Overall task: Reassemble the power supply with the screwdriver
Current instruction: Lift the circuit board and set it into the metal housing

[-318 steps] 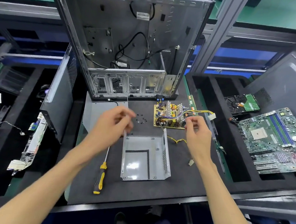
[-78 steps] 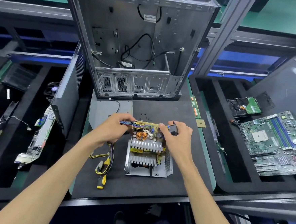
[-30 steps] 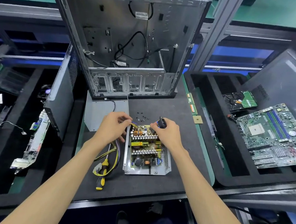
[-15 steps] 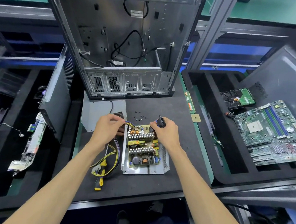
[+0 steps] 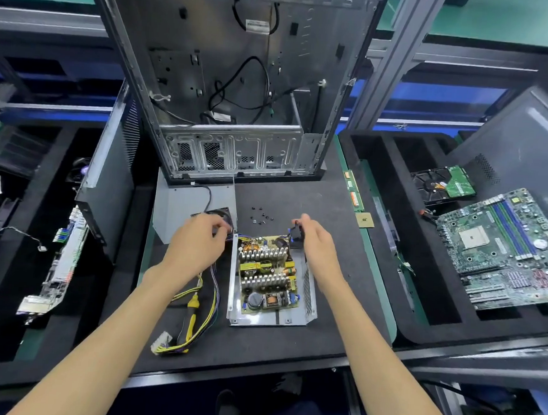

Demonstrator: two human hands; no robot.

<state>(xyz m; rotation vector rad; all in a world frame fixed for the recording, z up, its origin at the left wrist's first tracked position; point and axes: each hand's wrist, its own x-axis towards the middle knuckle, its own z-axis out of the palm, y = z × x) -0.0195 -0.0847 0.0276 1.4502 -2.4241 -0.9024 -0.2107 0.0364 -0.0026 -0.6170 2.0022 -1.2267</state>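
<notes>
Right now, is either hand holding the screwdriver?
No. The screwdriver lies on the mat among the cables, below the left hand, while the right hand pinches a black part.

Both forearms are bare, no sleeves, no gloves, no watch or rings on the left hand (image 5: 195,247) or right hand (image 5: 317,242). Dark blue trousers and a shoe show below.

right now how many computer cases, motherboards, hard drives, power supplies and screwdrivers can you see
computer case: 1
motherboard: 1
hard drive: 1
power supply: 1
screwdriver: 1
total: 5
</notes>
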